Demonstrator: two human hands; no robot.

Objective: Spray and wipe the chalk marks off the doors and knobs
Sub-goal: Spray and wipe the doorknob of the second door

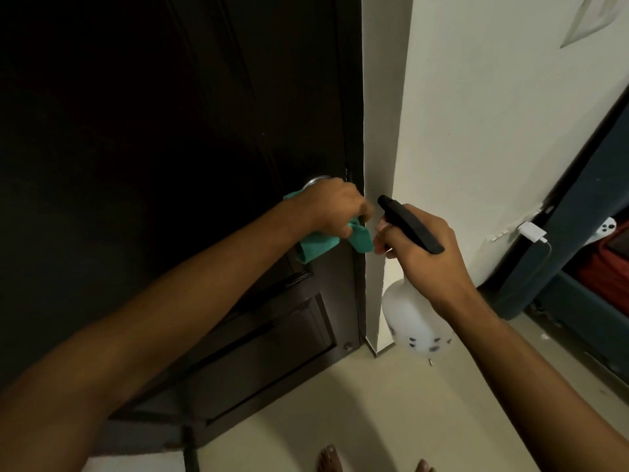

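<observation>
Right now the knob [315, 182] sits almost wholly under the left hand [335, 207], with only a sliver of its metal showing just above and to the far side of the knuckles, on the dark door [170, 131] close to its latch edge. That hand is curled around the knob through a green cloth [315, 245], which bunches out below the wrist and trails a loose corner toward the right hand [422, 247]. So the thing to be wiped lies directly inside the left hand's grip, its axis sticking out from the door face toward the person; I judge that the next move is a twist or rub about that axis and not a reach. No chalk marks can be made out on the knob or the door in this dim light. Just to the right, nearly touching the cloth's corner, the right hand wraps the neck of a spray bottle [413, 318], a finger near the trigger under the black spray head [408, 223], whose nozzle points up and leftward toward the left hand. The bottle's white body hangs below that hand, in front of the pale wall [476, 114] beside the door frame. The left hand is the nearer to the knob.
</observation>
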